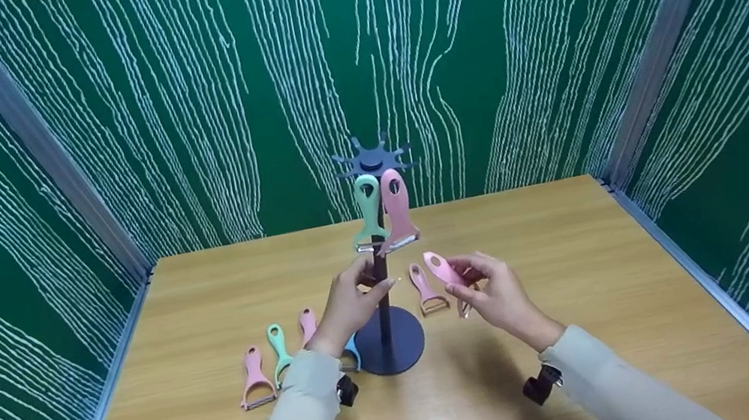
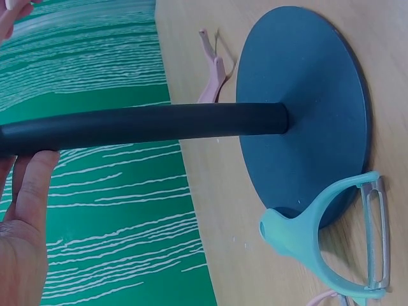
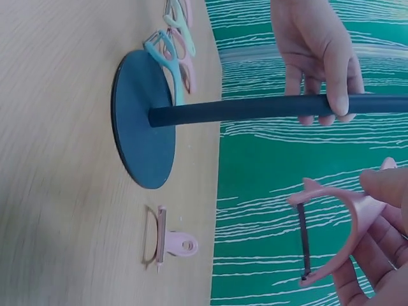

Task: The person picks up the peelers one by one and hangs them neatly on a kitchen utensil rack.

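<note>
My left hand (image 1: 351, 304) grips the dark pole (image 3: 255, 109) of an upright stand, thumb on one side and fingers on the other. A pink Y-shaped peeler (image 3: 358, 213) is in my right hand (image 1: 504, 295), held by its handle to the right of the pole, blade end down and raised over the table. From the star-shaped top (image 1: 372, 159) of the stand hang a green peeler (image 1: 369, 205) and a pink peeler (image 1: 399, 209), side by side with their blades down.
Left of the round base (image 2: 306, 70) lie several peelers, among them a pink one (image 1: 254, 371), a green one (image 1: 279, 347) and a blue one (image 2: 306, 229) close against the base. Another pink peeler (image 3: 182, 244) lies to its right. Green walls enclose the wooden table (image 1: 207, 299).
</note>
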`<state>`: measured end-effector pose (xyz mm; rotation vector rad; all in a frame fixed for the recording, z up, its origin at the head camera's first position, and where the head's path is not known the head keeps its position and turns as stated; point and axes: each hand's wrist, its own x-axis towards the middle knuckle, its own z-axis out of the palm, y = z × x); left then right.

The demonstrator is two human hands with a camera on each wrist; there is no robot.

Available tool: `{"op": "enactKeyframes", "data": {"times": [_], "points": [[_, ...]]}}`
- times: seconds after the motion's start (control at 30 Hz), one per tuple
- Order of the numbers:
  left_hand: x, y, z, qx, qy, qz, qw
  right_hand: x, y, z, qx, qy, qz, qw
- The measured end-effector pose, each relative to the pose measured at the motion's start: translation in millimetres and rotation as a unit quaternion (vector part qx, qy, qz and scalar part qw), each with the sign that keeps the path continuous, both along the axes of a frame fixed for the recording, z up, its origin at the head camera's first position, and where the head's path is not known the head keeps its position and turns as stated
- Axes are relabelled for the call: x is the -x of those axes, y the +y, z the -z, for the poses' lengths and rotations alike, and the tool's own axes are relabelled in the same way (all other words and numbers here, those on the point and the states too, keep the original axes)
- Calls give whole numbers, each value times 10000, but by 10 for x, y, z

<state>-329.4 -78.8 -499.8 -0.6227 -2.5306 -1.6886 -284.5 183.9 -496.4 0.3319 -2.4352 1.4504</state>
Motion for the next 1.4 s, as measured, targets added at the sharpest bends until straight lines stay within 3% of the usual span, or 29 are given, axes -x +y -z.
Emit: {"op": "enactKeyframes", "data": {"times": [0.47,0.77,1.4], "points": [[11,-11,8,-76,-14,28,10000,-73,-79,-274,375,275,23,9989],[28,-23,0,35,331,80,9994,-80,-94,-490,637,662,-25,9958],[20,-34,26,10,130,78,9999,-144,-125,-889,721,1371,3,9879]]}}
